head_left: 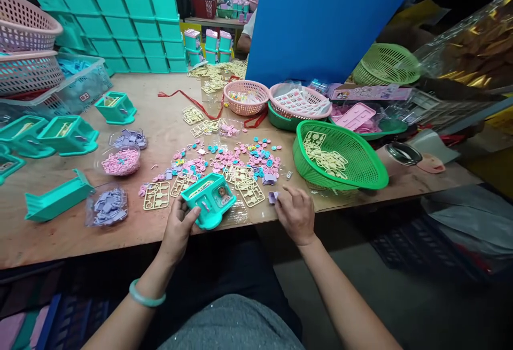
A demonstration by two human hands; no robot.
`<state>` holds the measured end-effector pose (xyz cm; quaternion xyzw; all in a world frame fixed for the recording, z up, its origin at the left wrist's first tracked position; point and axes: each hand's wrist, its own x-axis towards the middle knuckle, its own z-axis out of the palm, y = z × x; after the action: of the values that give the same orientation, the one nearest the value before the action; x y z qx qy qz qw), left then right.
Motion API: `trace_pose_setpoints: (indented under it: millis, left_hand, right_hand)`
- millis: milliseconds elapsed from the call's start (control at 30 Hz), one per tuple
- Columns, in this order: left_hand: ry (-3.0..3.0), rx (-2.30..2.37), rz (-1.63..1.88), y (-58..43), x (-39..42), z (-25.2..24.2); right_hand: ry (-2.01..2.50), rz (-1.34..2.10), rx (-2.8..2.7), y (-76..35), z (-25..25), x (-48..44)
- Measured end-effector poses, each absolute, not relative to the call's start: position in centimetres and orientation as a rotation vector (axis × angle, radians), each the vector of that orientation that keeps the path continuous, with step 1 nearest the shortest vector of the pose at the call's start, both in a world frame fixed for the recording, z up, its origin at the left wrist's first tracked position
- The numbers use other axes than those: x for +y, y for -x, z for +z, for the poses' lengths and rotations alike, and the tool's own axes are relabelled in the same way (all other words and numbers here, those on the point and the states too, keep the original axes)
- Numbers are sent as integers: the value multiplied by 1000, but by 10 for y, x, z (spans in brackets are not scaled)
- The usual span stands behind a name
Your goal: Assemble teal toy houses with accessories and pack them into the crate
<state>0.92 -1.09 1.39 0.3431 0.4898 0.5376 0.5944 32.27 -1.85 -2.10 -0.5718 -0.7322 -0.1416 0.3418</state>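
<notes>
My left hand (181,224) is closed round the side of a turquoise plastic toy housing (208,212), thumb on its front wall. The housing is tilted above the table's front edge, with cream parts inside and a small lilac piece on its face. My right hand (297,213) is bent, its fingertips closed at a small lilac plastic piece (273,197). Another lilac piece (269,179) lies just behind it. Beyond the housing, pink and blue discs (236,153) are spread out. Cream part frames (156,195) lie near it.
A green basket (340,179) with cream frames stands to the right, beside a cup (401,158). At left are tubs of pink sticks (121,162) and lilac pieces (107,207), and turquoise housings (69,135). Stacked turquoise boxes (132,18) and a blue board (316,24) rise behind.
</notes>
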Motion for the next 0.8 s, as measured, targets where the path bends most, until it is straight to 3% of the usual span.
trace_pose_setpoints:
  millis: [200,400,800]
  left_hand:
    - [-755,1122,1250,-11,-10,19]
    - [-796,1093,1228,-6,-8,14]
    - [-893,1153,1287,15,-19,11]
  right_hand:
    - [1212,-263,-2112,-304,-34,-52]
    - [1224,-173,-2008,-298,-19,-65]
    - [1261,118,-1943,-215,-8,-11]
